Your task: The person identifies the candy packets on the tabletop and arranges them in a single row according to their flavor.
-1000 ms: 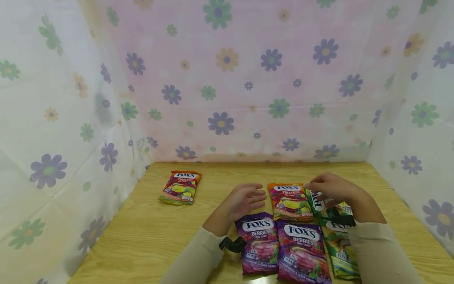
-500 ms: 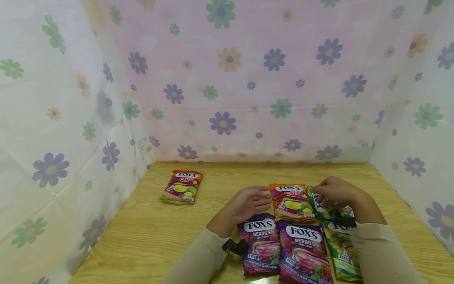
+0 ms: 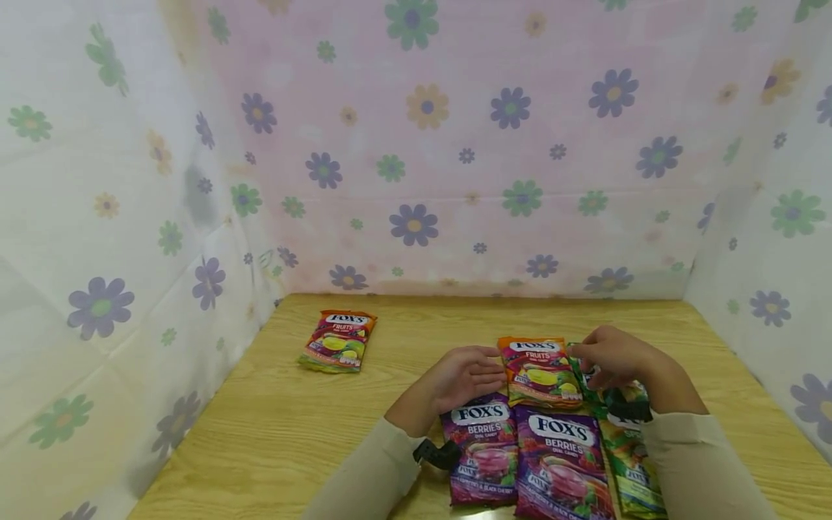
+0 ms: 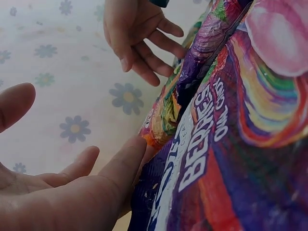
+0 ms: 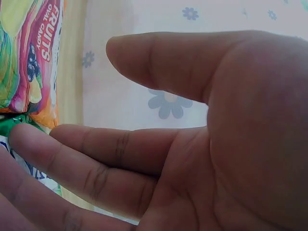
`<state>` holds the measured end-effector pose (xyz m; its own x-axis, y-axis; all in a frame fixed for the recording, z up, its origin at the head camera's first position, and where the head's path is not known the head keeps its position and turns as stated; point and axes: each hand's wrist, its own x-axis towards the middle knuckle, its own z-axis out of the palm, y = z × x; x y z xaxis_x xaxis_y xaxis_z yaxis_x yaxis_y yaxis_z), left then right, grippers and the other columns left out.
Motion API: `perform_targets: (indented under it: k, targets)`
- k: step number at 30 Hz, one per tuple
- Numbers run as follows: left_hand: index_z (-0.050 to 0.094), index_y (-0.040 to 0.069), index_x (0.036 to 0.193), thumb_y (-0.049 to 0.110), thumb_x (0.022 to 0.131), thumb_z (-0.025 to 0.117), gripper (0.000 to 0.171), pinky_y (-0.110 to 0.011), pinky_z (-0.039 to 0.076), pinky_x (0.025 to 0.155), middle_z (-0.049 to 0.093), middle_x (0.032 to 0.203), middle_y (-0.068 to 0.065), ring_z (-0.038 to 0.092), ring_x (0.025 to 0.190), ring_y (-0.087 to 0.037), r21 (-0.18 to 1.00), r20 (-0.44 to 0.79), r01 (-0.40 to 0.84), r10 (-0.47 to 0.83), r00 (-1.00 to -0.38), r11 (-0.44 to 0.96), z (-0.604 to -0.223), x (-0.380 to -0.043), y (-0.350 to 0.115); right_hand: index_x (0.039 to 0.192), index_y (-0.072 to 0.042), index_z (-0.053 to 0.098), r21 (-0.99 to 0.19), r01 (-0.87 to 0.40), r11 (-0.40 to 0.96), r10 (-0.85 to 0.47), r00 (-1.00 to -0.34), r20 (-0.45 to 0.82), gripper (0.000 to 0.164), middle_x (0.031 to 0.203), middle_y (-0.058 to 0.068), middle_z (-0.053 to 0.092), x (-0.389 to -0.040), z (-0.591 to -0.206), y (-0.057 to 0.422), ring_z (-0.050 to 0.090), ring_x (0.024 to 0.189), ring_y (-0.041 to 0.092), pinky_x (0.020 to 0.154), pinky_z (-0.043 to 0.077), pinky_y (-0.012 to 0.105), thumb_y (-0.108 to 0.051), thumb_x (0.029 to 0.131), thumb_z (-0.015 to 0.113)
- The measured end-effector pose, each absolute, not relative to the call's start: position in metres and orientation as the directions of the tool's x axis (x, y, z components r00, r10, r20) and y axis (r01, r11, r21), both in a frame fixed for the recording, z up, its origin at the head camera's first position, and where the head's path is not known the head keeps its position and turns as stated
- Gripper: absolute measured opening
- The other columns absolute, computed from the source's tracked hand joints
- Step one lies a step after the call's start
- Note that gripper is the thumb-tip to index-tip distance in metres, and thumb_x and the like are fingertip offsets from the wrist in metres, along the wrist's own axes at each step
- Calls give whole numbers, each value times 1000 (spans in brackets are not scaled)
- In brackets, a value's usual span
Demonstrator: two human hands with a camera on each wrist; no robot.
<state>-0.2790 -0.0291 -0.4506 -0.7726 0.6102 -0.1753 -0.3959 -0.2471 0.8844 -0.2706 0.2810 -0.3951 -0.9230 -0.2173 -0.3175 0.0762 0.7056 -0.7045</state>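
My left hand (image 3: 464, 377) lies with its fingers extended, fingertips right at the left edge of an orange-topped Fox's Fruits candy bag (image 3: 538, 375). My right hand (image 3: 622, 360) is over a green Fox's candy bag (image 3: 590, 396) and hides much of it. In the right wrist view, its fingers are loosely extended, the thumb standing apart, and the tips overlap the green bag. Nearer the front lie two purple Fox's Berries bags, one on the left (image 3: 484, 456) and one in the middle (image 3: 564, 466). Another green candy bag (image 3: 632, 473) is partly covered by the right forearm.
A second Fox's Fruits bag (image 3: 339, 341) lies alone at the back left of the wooden table (image 3: 260, 433). Flower-printed cloth (image 3: 455, 144) walls off the back and both sides.
My left hand has moved right, up to the orange-topped bag's edge. The right hand has come down closer over the green bag. The whole view has shifted slightly.
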Motion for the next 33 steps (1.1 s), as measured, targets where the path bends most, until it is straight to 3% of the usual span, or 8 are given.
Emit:
perform_targets:
  k: [10,19,24,26,29,31,33]
  targets:
    - [38,-5,154,21,98,59,65,-54,35,122,44,152,-32,49,140,-45,890,-198,-402,609,-768,-217,-452,-277,-28,120,12,68,-696,55,716,-226,-925,-305,53,106,19,71,-262,-391,274,74,68,28,61,62,40,-38,106,57]
    - [33,-4,157,24,101,54,66,-56,29,125,33,159,-35,38,148,-48,890,-183,-403,643,-743,-212,-451,-281,-31,102,6,75,-661,5,750,-236,-932,-275,45,94,17,72,-266,-392,269,73,61,26,57,60,38,-36,106,57]
    - [31,-5,158,25,102,54,67,-56,27,126,30,161,-35,34,150,-49,883,-184,-417,656,-731,-216,-452,-282,-32,80,0,65,-681,12,732,-260,-919,-296,44,65,-1,50,-267,-388,266,48,48,15,50,50,33,-34,107,56]
    - [32,-5,157,25,102,53,66,-55,27,126,30,161,-35,34,149,-49,882,-192,-422,656,-730,-212,-453,-282,-32,85,2,66,-688,13,725,-267,-916,-299,44,68,3,53,-267,-388,266,50,51,15,51,51,34,-35,107,56]
    - [33,-5,157,26,103,52,65,-55,27,126,30,160,-34,36,149,-48,882,-202,-425,655,-728,-201,-454,-281,-31,116,9,69,-679,0,734,-263,-922,-284,48,99,20,69,-266,-388,268,69,64,23,57,59,39,-37,107,55]
    - [34,-5,157,27,103,52,64,-54,27,126,30,161,-33,36,149,-47,886,-205,-423,657,-726,-191,-455,-280,-30,130,9,64,-683,7,730,-256,-924,-283,53,119,26,67,-265,-389,268,74,71,28,60,60,41,-38,107,56]
    - [34,-5,156,27,103,52,65,-53,28,126,30,160,-33,37,148,-46,890,-203,-417,658,-725,-185,-454,-280,-30,133,8,62,-688,16,725,-250,-925,-286,53,120,27,65,-265,-390,268,74,71,29,60,60,40,-37,107,56]
